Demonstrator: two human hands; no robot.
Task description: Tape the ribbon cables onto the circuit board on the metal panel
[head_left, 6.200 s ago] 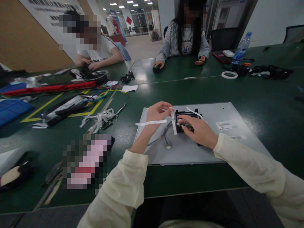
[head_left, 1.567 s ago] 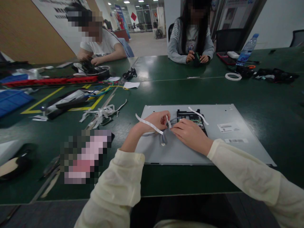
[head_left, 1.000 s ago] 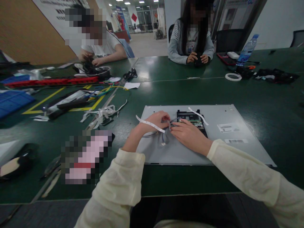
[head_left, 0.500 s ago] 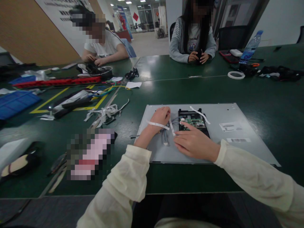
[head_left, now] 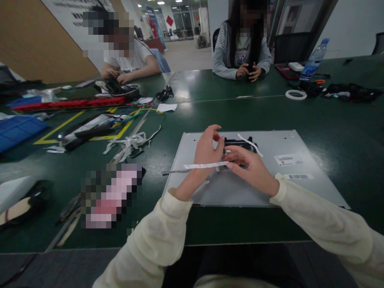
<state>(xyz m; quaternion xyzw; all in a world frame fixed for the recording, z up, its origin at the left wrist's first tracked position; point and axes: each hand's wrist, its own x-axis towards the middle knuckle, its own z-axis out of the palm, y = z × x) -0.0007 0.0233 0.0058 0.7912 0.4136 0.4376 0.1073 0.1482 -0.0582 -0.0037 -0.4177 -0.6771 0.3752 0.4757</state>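
Note:
A grey metal panel (head_left: 288, 188) lies flat on the green table in front of me. A black recess with a small circuit board (head_left: 237, 143) sits near its far edge. My left hand (head_left: 207, 150) is raised over the panel with thumb and forefinger curled into a pinch. My right hand (head_left: 250, 168) pinches the end of a white tape strip (head_left: 204, 165) that stretches leftward across my left wrist. Another white strip (head_left: 250, 144) lies over the black recess. What the left fingers hold is hidden.
Left of the panel lie a heap of white strips (head_left: 129, 144), coloured cables (head_left: 132, 114), a red bar (head_left: 66, 104) and a blue tray (head_left: 18, 130). Two other people sit at the far side. A tape roll (head_left: 295, 94) and water bottle (head_left: 313, 60) stand far right.
My left hand has lifted off the panel and turned upright. My right hand has pulled the white strip out level between both hands. The grey wires are now hidden beneath my hands.

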